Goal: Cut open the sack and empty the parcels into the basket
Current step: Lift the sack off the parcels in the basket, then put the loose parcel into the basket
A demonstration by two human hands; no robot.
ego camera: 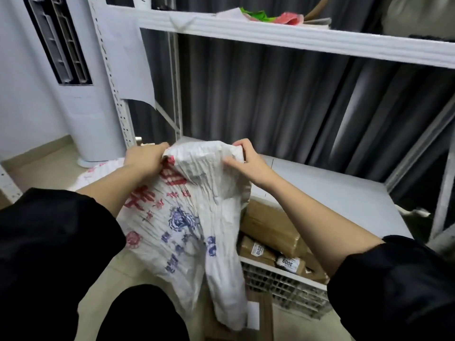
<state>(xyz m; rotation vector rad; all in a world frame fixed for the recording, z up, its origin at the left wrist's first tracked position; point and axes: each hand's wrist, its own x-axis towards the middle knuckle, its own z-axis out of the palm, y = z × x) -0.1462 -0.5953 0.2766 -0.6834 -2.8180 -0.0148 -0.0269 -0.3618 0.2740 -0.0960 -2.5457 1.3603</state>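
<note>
While left hand (147, 156), right hand (246, 161) grip sack (187, 217), parcels (270, 244) read 2010, 3009.

"2010", "3009" on parcel labels (257, 249)

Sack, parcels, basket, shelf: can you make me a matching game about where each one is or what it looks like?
Things:
1. sack
2. parcels
3. basket
4. shelf

Descriptions:
A. brown, with numbered labels
B. white, with slotted walls
C. white with red and blue print, held up by both hands
D. flat, grey, behind the basket

Pairs: 1-C, 2-A, 3-B, 4-D
</note>
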